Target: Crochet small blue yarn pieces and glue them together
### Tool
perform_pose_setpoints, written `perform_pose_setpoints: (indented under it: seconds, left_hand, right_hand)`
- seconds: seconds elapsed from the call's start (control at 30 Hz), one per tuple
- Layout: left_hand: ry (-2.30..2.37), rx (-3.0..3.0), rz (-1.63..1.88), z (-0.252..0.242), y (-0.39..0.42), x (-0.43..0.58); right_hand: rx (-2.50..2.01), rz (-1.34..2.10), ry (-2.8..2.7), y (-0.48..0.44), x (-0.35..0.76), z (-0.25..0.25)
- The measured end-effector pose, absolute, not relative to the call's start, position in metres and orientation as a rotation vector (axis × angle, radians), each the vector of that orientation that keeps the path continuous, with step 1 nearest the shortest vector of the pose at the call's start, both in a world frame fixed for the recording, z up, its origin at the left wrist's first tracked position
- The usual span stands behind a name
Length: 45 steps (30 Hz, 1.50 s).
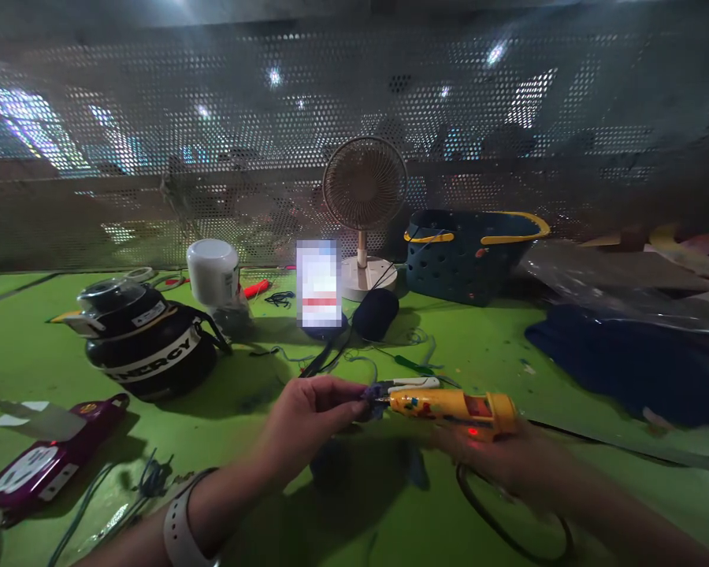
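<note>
My left hand (pixel 322 413) pinches a small dark purple-blue yarn piece (pixel 378 396) between thumb and fingertips. In my right hand (pixel 496 449) is a yellow glue gun (pixel 443 404) with a red light lit on its side. The nozzle points left and meets the yarn piece or lies right beside it; I cannot tell which. Just behind the gun lies a white-handled tool (pixel 413 383), partly hidden. Beyond that are a green-handled tool (pixel 413 365) and a dark ball of yarn (pixel 376 313). The gun's cord (pixel 508 535) loops below my right hand.
A phone (pixel 319 283) with a lit screen stands before a small fan (pixel 365 185). A dark basket (pixel 466 264) and navy cloth (pixel 620 362) are to the right. Leftward are a black jug (pixel 147 346), a white container (pixel 213 272) and a purple power strip (pixel 53 457) on the green table (pixel 260 504).
</note>
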<state>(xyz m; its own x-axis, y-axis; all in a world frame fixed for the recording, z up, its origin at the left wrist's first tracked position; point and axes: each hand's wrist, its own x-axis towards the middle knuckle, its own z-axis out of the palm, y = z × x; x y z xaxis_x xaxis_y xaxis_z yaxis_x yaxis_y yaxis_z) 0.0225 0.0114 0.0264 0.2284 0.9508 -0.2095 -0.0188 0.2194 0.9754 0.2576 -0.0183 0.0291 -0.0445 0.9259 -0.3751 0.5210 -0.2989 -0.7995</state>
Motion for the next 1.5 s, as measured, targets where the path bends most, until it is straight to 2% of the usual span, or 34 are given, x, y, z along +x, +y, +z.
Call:
perform_pose_setpoints:
  seconds: [0.5,0.63,0.73,0.87,0.93,1.27,1.5]
  left_hand:
    - [1.085,1.099,0.949,0.028,0.011,0.014]
    - [1.098,1.250,0.934,0.025,0.013,-0.007]
    - [1.066,1.364,0.941,0.020,0.016,-0.024]
    - [1.037,1.366,0.935,0.015,0.021,-0.037]
    - [1.040,1.344,0.941,0.013,0.023,-0.038]
    - [1.053,1.270,0.941,0.001,0.027,-0.041]
    - [1.102,1.203,0.979,-0.005,0.028,-0.041]
  right_hand:
    - [-1.854,1.234,-1.532,-0.017,0.267,0.025]
    - [-1.660,1.120,-1.720,-0.010,0.272,0.023]
    - [-1.513,0.915,-1.936,-0.001,0.276,0.017]
    - [-1.362,0.275,-2.310,0.013,0.292,0.009]
    - [-1.398,0.155,-2.378,0.018,0.303,0.007]
    - [-1.787,0.312,-2.163,0.034,0.337,0.013]
    - [-1.869,0.135,-1.964,0.054,0.326,0.000]
